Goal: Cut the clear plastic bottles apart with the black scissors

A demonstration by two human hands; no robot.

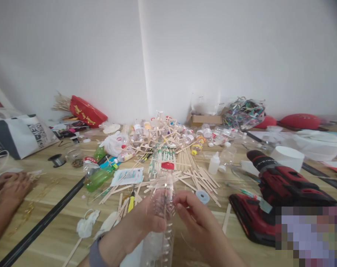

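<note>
A clear plastic bottle (169, 222) with a red cap stands upright in front of me. My left hand (154, 211), with a grey band at the wrist, is wrapped round its upper body. Close against the bottle's right side is my right hand (189, 211), its thumb and fingers drawn together in a pinch; whatever they may hold is too small to make out. Behind the bottle lie many wooden craft sticks (200, 180) and thin bamboo skewers (185, 161). A yellow-handled screwdriver (131, 202) is left of the bottle.
A red and black cordless drill (285, 181) stands on the right. A black pole (46, 222) crosses the left side. Another person's hands (14, 187) work at the far left. Several plastic bottles (207, 131) and a small cardboard box (206, 119) sit near the wall.
</note>
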